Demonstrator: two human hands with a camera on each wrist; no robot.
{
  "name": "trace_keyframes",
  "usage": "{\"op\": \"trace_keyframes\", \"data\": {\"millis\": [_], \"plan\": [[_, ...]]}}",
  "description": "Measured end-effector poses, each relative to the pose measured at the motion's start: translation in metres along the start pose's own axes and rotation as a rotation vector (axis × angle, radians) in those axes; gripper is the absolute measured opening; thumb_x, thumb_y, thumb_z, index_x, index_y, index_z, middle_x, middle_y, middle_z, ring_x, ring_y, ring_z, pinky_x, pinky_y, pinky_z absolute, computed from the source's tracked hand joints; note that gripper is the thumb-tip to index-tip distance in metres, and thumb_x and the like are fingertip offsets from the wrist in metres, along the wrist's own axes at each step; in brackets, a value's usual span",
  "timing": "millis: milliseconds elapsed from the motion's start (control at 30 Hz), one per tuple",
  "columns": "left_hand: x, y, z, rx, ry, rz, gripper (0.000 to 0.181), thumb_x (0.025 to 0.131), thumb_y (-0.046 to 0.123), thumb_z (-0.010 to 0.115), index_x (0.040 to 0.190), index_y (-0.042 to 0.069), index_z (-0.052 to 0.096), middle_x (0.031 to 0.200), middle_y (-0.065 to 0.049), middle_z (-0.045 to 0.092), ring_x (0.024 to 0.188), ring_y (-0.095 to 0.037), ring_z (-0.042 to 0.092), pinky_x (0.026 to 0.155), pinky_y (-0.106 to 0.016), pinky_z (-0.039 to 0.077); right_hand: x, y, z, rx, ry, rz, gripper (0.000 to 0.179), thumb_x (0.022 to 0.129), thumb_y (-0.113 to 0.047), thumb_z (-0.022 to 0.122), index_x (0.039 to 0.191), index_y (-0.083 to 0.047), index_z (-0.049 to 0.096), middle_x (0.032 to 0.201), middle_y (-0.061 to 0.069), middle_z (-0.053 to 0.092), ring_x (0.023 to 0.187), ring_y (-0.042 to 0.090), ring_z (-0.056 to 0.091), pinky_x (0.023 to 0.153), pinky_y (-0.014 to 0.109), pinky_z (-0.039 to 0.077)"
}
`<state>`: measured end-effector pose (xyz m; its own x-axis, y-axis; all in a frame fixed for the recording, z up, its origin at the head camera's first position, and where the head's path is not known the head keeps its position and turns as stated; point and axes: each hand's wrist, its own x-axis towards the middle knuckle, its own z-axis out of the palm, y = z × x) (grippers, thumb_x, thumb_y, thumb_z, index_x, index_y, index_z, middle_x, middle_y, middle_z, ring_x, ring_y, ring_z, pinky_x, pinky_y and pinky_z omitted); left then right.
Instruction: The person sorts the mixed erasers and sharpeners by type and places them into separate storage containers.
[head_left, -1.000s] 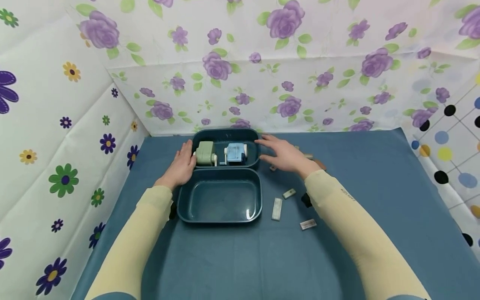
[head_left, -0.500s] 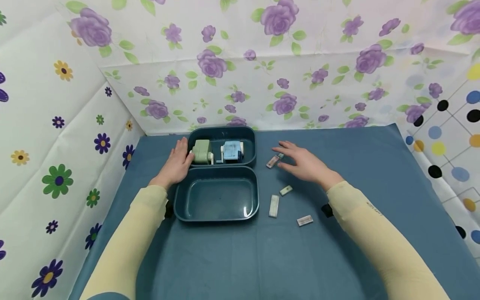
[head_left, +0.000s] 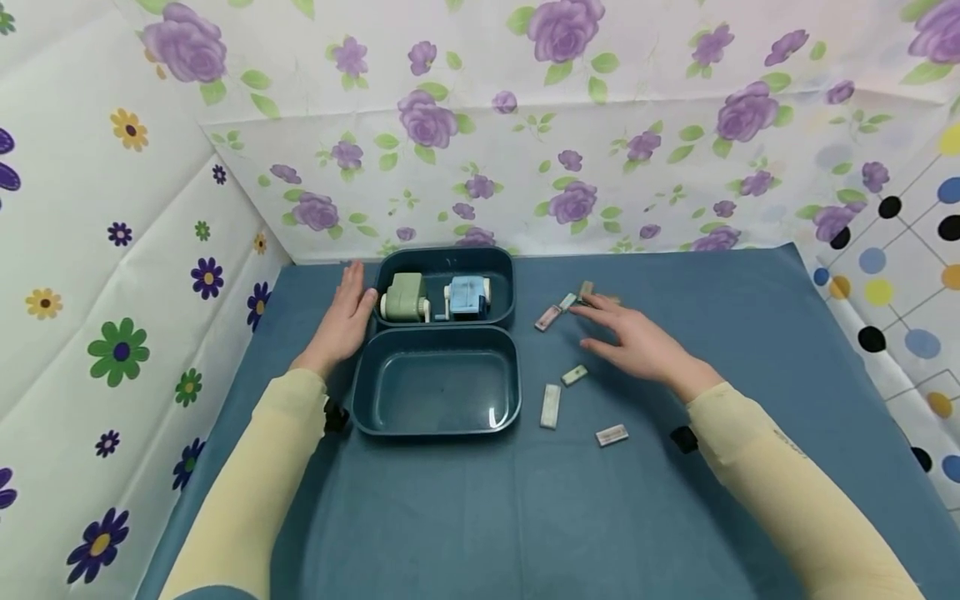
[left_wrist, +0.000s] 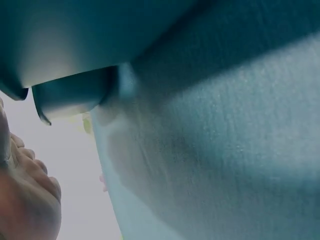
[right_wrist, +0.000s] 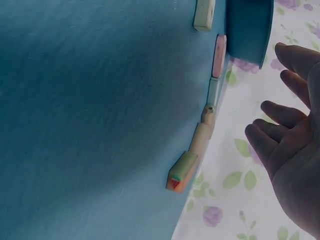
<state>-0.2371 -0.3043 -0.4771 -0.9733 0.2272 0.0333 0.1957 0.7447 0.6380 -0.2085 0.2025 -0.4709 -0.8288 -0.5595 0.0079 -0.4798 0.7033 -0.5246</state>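
Note:
In the head view, a green crank pencil sharpener (head_left: 406, 296) and a blue crank pencil sharpener (head_left: 468, 296) sit in the back tray (head_left: 444, 260). My left hand (head_left: 339, 323) is beside that tray's left wall, fingers extended, thumb close to the rim. To the right, my right hand (head_left: 637, 340) hovers with spread fingers and holds nothing. Under its fingertips lies a row of erasers, among them a pink eraser (head_left: 548, 317) and a pale eraser (head_left: 568, 302). The right wrist view shows this row too, with a green-and-orange eraser (right_wrist: 182, 167) at its near end.
Directly in front of the back tray stands a second dark blue tray (head_left: 435, 383) with a bare floor. A long white eraser (head_left: 551, 406), a small eraser (head_left: 574, 375) and another eraser (head_left: 612, 435) lie to its right. A flowered cloth wall (head_left: 637, 192) rises behind the table.
My right hand has moved right, away from the back tray's right wall, uncovering part of the eraser row. My left hand has shifted slightly left from the tray's rim.

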Motion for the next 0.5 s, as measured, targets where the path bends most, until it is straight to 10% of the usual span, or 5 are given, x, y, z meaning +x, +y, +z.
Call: {"op": "trace_keyframes", "data": {"millis": [500], "plan": [[-0.069,0.021,0.003,-0.082,0.052,0.014,0.071,0.118,0.044,0.033,0.173,0.01,0.003,0.18,-0.006,-0.005,0.165,-0.031,-0.009,0.13,-0.061,0.002,-0.049,0.01,-0.004,0.002,-0.072,0.012,0.053,0.106,-0.024,0.073,0.155,-0.014,0.059,0.161,0.018,0.051,0.142,0.041,0.054,0.106,0.062,0.051]]}}
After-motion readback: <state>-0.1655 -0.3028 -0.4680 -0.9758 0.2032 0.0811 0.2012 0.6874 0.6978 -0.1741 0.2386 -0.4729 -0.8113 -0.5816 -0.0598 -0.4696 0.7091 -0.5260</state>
